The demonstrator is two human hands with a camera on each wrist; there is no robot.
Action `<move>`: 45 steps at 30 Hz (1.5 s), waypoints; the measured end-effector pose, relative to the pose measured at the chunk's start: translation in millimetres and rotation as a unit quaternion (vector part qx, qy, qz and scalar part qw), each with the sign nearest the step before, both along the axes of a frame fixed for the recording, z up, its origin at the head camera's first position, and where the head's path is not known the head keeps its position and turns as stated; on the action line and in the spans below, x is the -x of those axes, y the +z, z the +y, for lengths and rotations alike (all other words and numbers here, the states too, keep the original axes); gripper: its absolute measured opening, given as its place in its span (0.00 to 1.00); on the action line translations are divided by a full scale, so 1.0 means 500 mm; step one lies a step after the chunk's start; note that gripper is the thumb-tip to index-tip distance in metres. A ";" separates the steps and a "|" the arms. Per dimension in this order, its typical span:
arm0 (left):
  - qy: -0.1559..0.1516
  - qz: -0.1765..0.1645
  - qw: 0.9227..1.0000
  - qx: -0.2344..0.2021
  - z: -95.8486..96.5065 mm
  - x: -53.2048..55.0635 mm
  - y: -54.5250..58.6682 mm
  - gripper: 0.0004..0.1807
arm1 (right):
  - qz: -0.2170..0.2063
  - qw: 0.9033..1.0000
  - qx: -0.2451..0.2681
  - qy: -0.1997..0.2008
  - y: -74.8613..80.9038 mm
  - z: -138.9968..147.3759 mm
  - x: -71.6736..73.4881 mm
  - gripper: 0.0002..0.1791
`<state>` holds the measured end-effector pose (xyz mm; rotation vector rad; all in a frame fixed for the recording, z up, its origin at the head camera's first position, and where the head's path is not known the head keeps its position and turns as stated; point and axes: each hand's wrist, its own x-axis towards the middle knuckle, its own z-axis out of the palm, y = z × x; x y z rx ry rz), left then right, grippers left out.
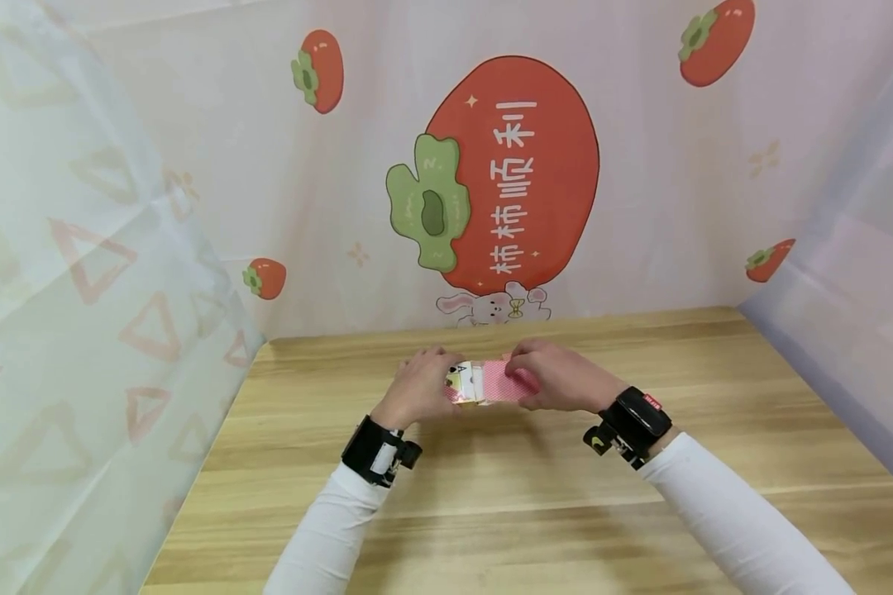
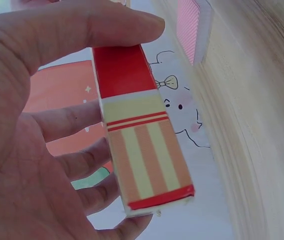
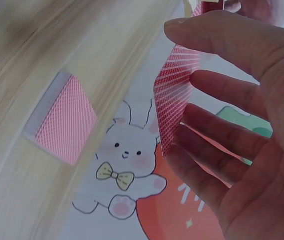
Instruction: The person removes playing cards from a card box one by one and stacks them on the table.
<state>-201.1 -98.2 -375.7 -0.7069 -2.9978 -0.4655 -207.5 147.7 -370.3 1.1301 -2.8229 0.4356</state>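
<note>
My left hand (image 1: 419,385) grips a playing-card box (image 1: 461,384), thumb on one side and fingers on the other. In the left wrist view the box's narrow side (image 2: 139,135) shows red, cream and orange stripes. Just to the right, my right hand (image 1: 563,376) pinches a red-backed playing card (image 1: 500,382) between thumb and fingertips. It appears thin and edge-tilted in the right wrist view, its near end right at the box's end. A deck of pink-backed cards (image 3: 67,120) lies on the table beyond the hands, mostly hidden behind the right hand in the head view.
The wooden table (image 1: 491,512) spreads beneath both hands. A hanging cloth (image 1: 372,190) printed with persimmons and a rabbit rises at its back edge, with more cloth along the left (image 1: 82,330) and right (image 1: 856,330) sides. Each wrist wears a black strapped camera.
</note>
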 end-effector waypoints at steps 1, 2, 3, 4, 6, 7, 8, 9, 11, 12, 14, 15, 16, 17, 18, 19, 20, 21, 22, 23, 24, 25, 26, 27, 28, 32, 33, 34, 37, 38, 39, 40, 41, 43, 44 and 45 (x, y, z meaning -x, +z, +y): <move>0.001 0.001 1.000 0.002 0.000 0.001 -0.001 0.43 | -0.002 1.000 0.001 -0.004 0.000 0.005 0.001 0.25; 0.003 0.001 1.000 0.002 0.000 0.002 -0.002 0.43 | -0.003 1.000 0.001 -0.008 0.001 0.010 0.003 0.25; 0.004 0.003 1.000 0.003 0.000 0.003 -0.003 0.43 | -0.006 1.000 0.005 -0.013 0.001 0.014 0.005 0.25; 0.004 0.003 1.000 0.003 -0.001 0.005 -0.004 0.43 | -0.007 1.000 0.011 -0.020 0.001 0.019 0.008 0.25; 0.006 0.006 1.000 0.003 -0.001 0.006 -0.006 0.43 | -0.004 0.999 0.026 -0.037 0.000 0.027 0.013 0.24; 0.006 0.008 1.000 0.002 0.000 0.007 -0.007 0.43 | -0.002 0.998 0.033 -0.048 -0.001 0.030 0.017 0.24; 0.006 0.011 1.000 0.002 0.000 0.007 -0.007 0.42 | 0.001 0.997 0.040 -0.060 -0.003 0.032 0.020 0.23; 0.006 0.013 1.000 0.002 0.000 0.008 -0.007 0.42 | 0.005 0.996 0.048 -0.074 -0.005 0.034 0.024 0.22; 0.006 0.013 1.000 0.002 0.001 0.009 -0.008 0.42 | 0.010 0.993 0.056 -0.102 -0.011 0.037 0.030 0.21; 0.006 0.014 1.000 0.003 0.002 0.010 -0.008 0.42 | 0.009 0.991 0.059 -0.118 -0.015 0.037 0.033 0.21; 0.006 0.012 1.000 0.003 0.003 0.011 -0.007 0.41 | 0.008 0.987 0.062 -0.151 -0.023 0.037 0.038 0.19; 0.006 0.011 1.000 0.004 0.004 0.011 -0.006 0.41 | 0.008 0.984 0.064 -0.167 -0.027 0.037 0.041 0.19; 0.006 0.011 1.000 0.003 0.005 0.011 -0.006 0.41 | 0.008 0.981 0.067 -0.183 -0.031 0.035 0.043 0.19; 0.006 0.011 1.000 0.003 0.006 0.012 -0.005 0.41 | 0.009 0.978 0.067 -0.198 -0.035 0.034 0.045 0.18; 0.007 0.011 1.000 0.003 0.007 0.012 -0.004 0.41 | 0.010 0.975 0.070 -0.213 -0.040 0.032 0.047 0.18; 0.007 0.011 1.000 0.002 0.008 0.012 -0.003 0.41 | 0.011 0.971 0.072 -0.227 -0.044 0.030 0.048 0.18; 0.008 0.010 1.000 0.002 0.010 0.012 -0.002 0.41 | 0.010 0.968 0.073 -0.242 -0.048 0.026 0.049 0.18; 0.008 0.010 1.000 0.003 0.011 0.012 -0.001 0.41 | 0.007 0.963 0.076 -0.257 -0.052 0.023 0.050 0.19; 0.008 0.010 1.000 0.002 0.012 0.013 -0.001 0.41 | 0.002 0.959 0.079 -0.272 -0.055 0.018 0.051 0.19; 0.007 0.010 1.000 0.002 0.013 0.013 -0.001 0.41 | -0.004 0.955 0.081 -0.285 -0.059 0.015 0.051 0.20; 0.007 0.009 1.000 0.002 0.014 0.013 -0.001 0.40 | -0.011 0.951 0.086 -0.298 -0.063 0.010 0.051 0.21; 0.006 0.008 1.000 0.002 0.015 0.014 -0.002 0.40 | -0.016 0.947 0.089 -0.309 -0.066 0.005 0.051 0.22; 0.006 0.008 1.000 0.003 0.016 0.014 -0.003 0.40 | -0.020 0.943 0.091 -0.319 -0.069 0.000 0.051 0.22; 0.006 0.008 1.000 0.004 0.016 0.014 -0.005 0.40 | -0.023 0.940 0.091 -0.327 -0.073 -0.004 0.052 0.23; 0.006 0.008 1.000 0.005 0.017 0.014 -0.006 0.40 | -0.024 0.938 0.091 -0.333 -0.077 -0.008 0.053 0.24; 0.006 0.009 1.000 0.009 0.016 0.014 -0.008 0.40 | -0.020 0.933 0.083 -0.349 -0.092 -0.022 0.059 0.26; 0.006 0.009 1.000 0.009 0.015 0.014 -0.009 0.40 | -0.020 0.932 0.082 -0.353 -0.095 -0.026 0.062 0.26; 0.006 0.009 1.000 0.009 0.014 0.014 -0.008 0.40 | -0.020 0.931 0.084 -0.355 -0.098 -0.029 0.064 0.26; 0.007 0.010 1.000 0.009 0.012 0.014 -0.007 0.40 | -0.021 0.929 0.082 -0.360 -0.106 -0.036 0.068 0.25; 0.007 0.009 1.000 0.008 0.011 0.014 -0.007 0.40 | -0.021 0.929 0.081 -0.362 -0.109 -0.038 0.070 0.24; 0.008 0.009 1.000 0.007 0.010 0.013 -0.006 0.40 | -0.023 0.928 0.080 -0.363 -0.111 -0.040 0.071 0.23; 0.008 0.009 1.000 0.007 0.010 0.013 -0.006 0.40 | -0.023 0.928 0.078 -0.364 -0.112 -0.041 0.071 0.23; 0.008 0.007 1.000 0.006 0.009 0.013 -0.005 0.40 | -0.024 0.928 0.075 -0.365 -0.114 -0.042 0.072 0.22; 0.007 0.006 1.000 0.006 0.008 0.013 -0.005 0.40 | -0.022 0.928 0.071 -0.366 -0.116 -0.044 0.074 0.22; 0.007 0.006 1.000 0.007 0.007 0.013 -0.006 0.40 | -0.021 0.928 0.069 -0.367 -0.116 -0.045 0.075 0.22; 0.007 0.006 1.000 0.008 0.007 0.014 -0.006 0.40 | -0.020 0.928 0.068 -0.366 -0.117 -0.046 0.075 0.22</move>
